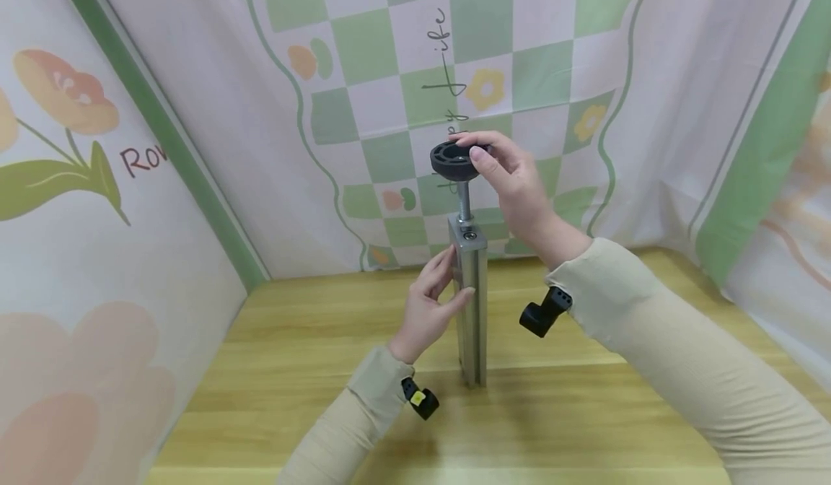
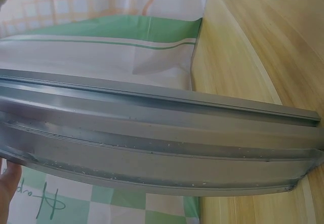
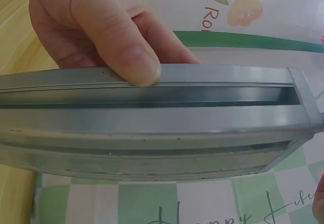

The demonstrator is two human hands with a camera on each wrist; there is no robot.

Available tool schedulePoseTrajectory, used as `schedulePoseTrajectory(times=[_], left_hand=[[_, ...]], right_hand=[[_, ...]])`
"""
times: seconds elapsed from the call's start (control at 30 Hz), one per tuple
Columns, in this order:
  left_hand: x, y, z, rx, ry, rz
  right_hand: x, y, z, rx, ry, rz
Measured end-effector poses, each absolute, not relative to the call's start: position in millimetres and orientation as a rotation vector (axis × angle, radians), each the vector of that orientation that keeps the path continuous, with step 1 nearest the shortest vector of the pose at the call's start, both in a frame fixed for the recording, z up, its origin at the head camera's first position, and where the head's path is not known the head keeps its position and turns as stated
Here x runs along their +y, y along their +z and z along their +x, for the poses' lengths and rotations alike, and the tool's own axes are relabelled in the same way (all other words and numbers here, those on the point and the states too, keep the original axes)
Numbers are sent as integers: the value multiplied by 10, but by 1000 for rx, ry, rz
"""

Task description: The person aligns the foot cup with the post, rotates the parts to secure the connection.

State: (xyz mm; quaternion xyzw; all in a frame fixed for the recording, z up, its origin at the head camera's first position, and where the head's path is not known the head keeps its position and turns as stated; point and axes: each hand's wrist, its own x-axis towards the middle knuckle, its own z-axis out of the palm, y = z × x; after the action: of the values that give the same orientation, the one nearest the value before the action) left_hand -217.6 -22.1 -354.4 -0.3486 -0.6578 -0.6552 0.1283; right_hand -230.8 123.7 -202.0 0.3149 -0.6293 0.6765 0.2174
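A grey aluminium profile (image 1: 480, 312) stands upright on the wooden table, its long grooves showing in both wrist views. An end plate (image 1: 477, 242) with a bolt caps its top. From that plate rises a threaded rod (image 1: 464, 202), which carries a round black levelling foot (image 1: 448, 171) with a ribbed hollow face turned up. My left hand (image 1: 425, 312) grips the profile below the plate, thumb on the near side; the right wrist view shows that thumb (image 3: 139, 67) across the edge. My right hand (image 1: 522, 189) pinches the rim of the foot, thumb on top.
The wooden table (image 1: 311, 355) reaches back to a printed curtain (image 1: 370, 110) close behind the profile. More printed cloth (image 1: 130, 268) hangs along the left side. A small black camera (image 1: 545, 313) sticks out from the right cuff, another (image 1: 425, 403) from the left.
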Motion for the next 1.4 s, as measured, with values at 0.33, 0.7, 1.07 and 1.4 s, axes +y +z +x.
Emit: schedulePoseTrajectory(times=[0.33,0.7,1.07,1.4], left_hand=[[-223,-3543,-2171,-1919,-1906,-1014],[-224,-3529,-2163,-1935,-1930,-1009],[-220,-3523,-2166,-1931,-1921,-1016],[-218,-3515,-2158,-1915,-1917,-1017]], right_hand=[[1233,-1981,-2243,-1776,1762,762],[1183,-1925,-2200,-1848,1399,641],[1123,-1890,-2186,-1797,1182,599],[1080,-1889,-2191,-1775,1081,586]])
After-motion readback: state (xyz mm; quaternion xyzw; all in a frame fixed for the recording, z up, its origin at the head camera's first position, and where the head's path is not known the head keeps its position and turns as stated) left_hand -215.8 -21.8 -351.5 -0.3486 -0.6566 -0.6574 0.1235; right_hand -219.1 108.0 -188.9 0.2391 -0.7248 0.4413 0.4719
